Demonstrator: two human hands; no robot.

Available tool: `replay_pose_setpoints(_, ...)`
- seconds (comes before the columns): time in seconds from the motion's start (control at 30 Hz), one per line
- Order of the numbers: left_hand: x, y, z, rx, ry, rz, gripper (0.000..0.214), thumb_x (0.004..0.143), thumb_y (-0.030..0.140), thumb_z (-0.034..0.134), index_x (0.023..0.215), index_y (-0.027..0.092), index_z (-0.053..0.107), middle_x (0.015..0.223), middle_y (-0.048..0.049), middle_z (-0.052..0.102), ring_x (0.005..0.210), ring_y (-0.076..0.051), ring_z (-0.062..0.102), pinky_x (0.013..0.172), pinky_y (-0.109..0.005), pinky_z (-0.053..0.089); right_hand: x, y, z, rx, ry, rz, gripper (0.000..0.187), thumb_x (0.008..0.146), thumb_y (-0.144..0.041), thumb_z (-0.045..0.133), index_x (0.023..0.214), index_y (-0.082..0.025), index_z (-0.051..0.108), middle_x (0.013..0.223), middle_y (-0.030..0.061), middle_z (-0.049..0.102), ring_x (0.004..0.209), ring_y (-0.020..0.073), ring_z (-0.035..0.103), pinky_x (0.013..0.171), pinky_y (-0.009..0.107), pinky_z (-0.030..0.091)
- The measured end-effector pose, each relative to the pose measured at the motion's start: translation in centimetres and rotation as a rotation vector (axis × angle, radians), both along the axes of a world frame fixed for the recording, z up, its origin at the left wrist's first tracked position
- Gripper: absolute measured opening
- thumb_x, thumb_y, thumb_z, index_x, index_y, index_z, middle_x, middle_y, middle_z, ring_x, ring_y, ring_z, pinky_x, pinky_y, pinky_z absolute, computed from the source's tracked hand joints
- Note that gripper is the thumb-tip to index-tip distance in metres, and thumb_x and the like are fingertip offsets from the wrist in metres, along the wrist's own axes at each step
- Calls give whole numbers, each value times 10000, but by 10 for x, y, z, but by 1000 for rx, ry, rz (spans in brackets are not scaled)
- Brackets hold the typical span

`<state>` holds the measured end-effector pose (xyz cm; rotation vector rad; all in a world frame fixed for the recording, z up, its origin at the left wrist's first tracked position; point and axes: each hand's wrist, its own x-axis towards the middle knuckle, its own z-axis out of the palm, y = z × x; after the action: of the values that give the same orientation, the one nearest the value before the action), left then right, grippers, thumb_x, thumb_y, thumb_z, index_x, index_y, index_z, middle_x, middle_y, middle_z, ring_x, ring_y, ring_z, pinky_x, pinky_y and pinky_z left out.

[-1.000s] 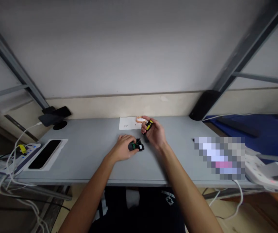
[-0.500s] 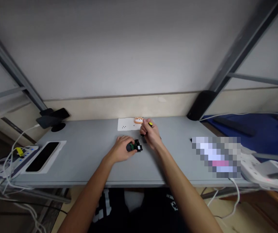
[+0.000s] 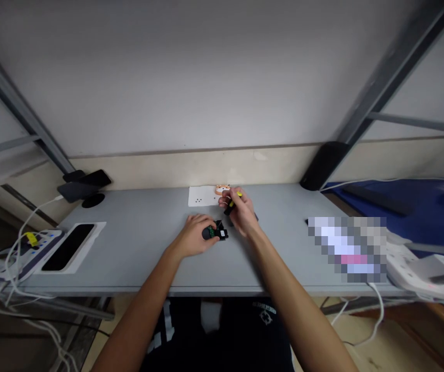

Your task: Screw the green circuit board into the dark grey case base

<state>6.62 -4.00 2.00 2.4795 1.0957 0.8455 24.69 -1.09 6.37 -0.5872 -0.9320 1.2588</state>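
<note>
My left hand (image 3: 197, 235) is closed around a small black device with a bare green circuit board (image 3: 220, 233), pressing it against the grey desk. A white square patch shows on the device's right part. A screwdriver (image 3: 232, 204) with a black and yellow handle is gripped in my right hand (image 3: 242, 209). Its thin shaft slants down and left to the device; whether the tip touches cannot be made out. Behind my hands lies a sheet of white paper (image 3: 202, 195) with several tiny dark pieces, probably screws. An orange and white animal-faced item (image 3: 222, 189) rests at the paper's right end, partly hidden by my right hand.
To the left are a phone (image 3: 70, 247) on white paper, a black stand (image 3: 93, 200) and a power strip (image 3: 43, 248) with cables. A black cylinder (image 3: 324, 165) stands at the back right, near a blurred-out screen (image 3: 346, 250) and a white power strip (image 3: 408, 263).
My right fingers have shifted along the screwdriver, and its handle now leans more to the side. The left hand and the device stay in place; the view tilts slightly.
</note>
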Motion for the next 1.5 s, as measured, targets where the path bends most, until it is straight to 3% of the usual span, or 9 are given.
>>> replay_pose_setpoints(0.2,-1,-1,3,-15,-7,-10,187,863,296,776,1010,256,667,1195,-30,692,1167,-261,612,1058,-451,391,-2,-1,1,6,-8,46,444,831,-646,737,820,-250,536,589,-81,323,466,77,306,452,227,321)
replay_pose_setpoints(0.37,0,0,2,-7,-7,-9,188,859,292,786,1004,252,673,1201,-37,696,1166,-263,614,1052,-452,390,0,1,3,-17,50,122,356,873,-588,677,985,-250,668,762,-8,555,611,116,516,586,270,461)
replay_pose_setpoints(0.57,-1,0,1,0,-12,-16,173,873,292,773,1010,257,675,1209,-27,695,1175,-256,614,1064,-452,390,-2,1,0,-29,42,-78,393,735,-459,873,865,-254,564,917,-20,641,777,130,656,684,256,514)
replay_pose_setpoints(0.8,-1,1,2,-3,-18,-29,186,861,280,784,1016,265,681,1202,-23,706,1168,-255,622,1059,-450,412,-1,4,-1,10,4,-49,482,817,-724,689,893,-277,529,659,-73,425,454,81,390,448,244,360)
replay_pose_setpoints(0.9,-1,1,3,-5,-11,-28,183,860,297,787,1010,263,688,1196,-23,708,1159,-256,626,1051,-450,422,0,3,0,-7,69,48,474,874,-731,592,1029,-284,629,772,-21,563,562,113,505,554,280,458)
replay_pose_setpoints(1.03,-2,1,3,1,-13,-27,182,865,304,786,1014,266,689,1195,-18,710,1150,-251,632,1044,-447,424,2,2,-1,-28,123,34,268,794,-415,801,975,-265,671,957,-3,662,793,129,625,738,270,515)
replay_pose_setpoints(1.13,-2,1,3,6,-15,-32,185,859,285,791,1007,267,682,1197,-13,712,1150,-249,635,1046,-450,422,3,2,-3,-65,148,20,336,705,-306,884,889,-259,608,1001,-7,680,824,139,644,736,272,515)
replay_pose_setpoints(1.37,-2,1,5,0,-23,-39,178,855,272,784,1002,268,684,1182,-22,717,1138,-258,640,1044,-453,439,-1,4,-2,-1,81,-7,402,853,-663,681,978,-293,584,741,-29,538,589,123,504,578,271,456)
replay_pose_setpoints(1.5,-1,2,2,6,-23,-31,177,859,295,786,1005,272,689,1169,-22,717,1131,-257,638,1045,-456,444,0,3,-1,4,16,1,310,854,-548,726,979,-272,661,824,4,597,699,144,571,656,290,500)
